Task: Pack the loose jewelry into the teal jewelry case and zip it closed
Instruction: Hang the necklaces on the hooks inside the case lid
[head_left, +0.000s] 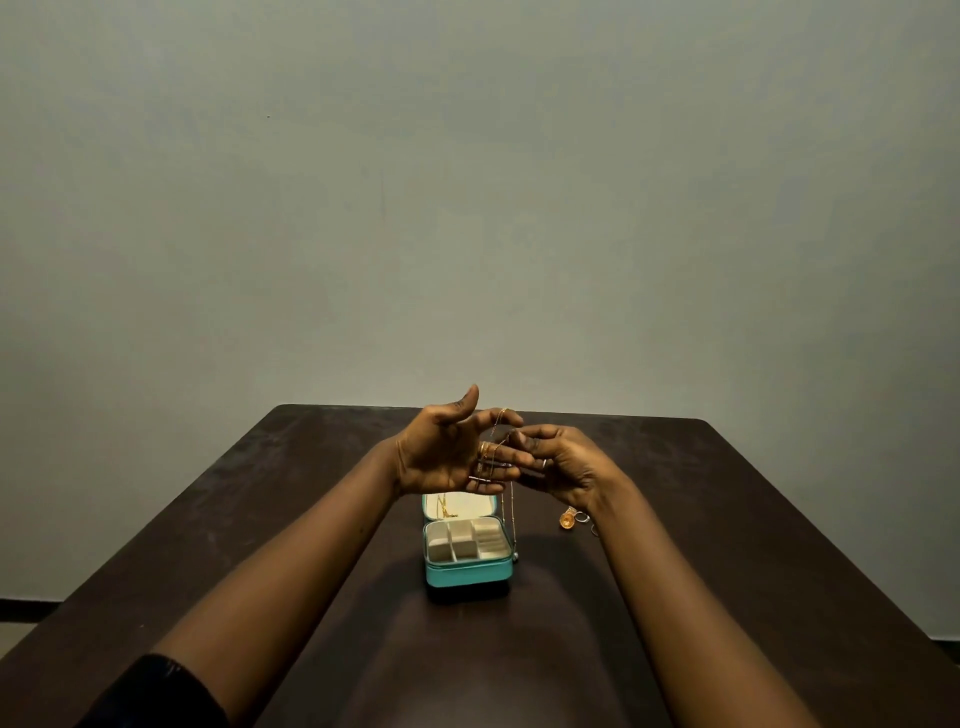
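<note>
The teal jewelry case (467, 574) lies open on the dark table, cream compartments showing and its lid flat behind. A gold chain sits in the lid. Both hands hover above the lid. My left hand (447, 452) is palm-up with fingers spread, and a thin gold necklace (511, 514) drapes over its fingers and hangs down past the case's right side. My right hand (558, 462) pinches that necklace near the left fingertips. Rings show on the fingers of both hands. An orange-gold piece (567, 519) and silver rings (583, 517) lie loose on the table to the right of the case.
The dark brown table (260, 519) runs back to a plain grey wall. Its far edge is just behind my hands. A black sleeve (156, 691) covers my left upper arm at the bottom left.
</note>
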